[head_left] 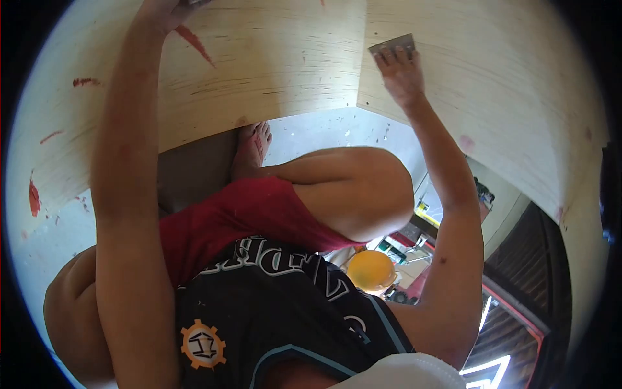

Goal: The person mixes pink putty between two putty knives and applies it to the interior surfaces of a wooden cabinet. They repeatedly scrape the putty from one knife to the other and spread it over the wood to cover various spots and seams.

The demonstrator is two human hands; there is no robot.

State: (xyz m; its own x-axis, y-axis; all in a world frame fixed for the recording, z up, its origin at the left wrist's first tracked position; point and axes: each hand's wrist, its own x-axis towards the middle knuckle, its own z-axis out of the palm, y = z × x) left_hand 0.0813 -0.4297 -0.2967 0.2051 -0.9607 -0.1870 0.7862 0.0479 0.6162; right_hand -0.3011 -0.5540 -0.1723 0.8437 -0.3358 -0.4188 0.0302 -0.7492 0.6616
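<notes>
At the top edge of the view is my left hand, partly cut off, with its fingers closed by a small dark thing I cannot make out, beside a red smear on the pale wood panel. My right hand is higher right, its fingers over a flat grey-brown plate that lies against the right wood panel. The two panels meet at a corner just left of that plate. Dark grain lines and red-brown patches mark the wood.
My bent legs and bare foot are below the panels, above a pale, speckled floor. A yellow-orange round container stands among clutter at lower right, near a dark slatted surface.
</notes>
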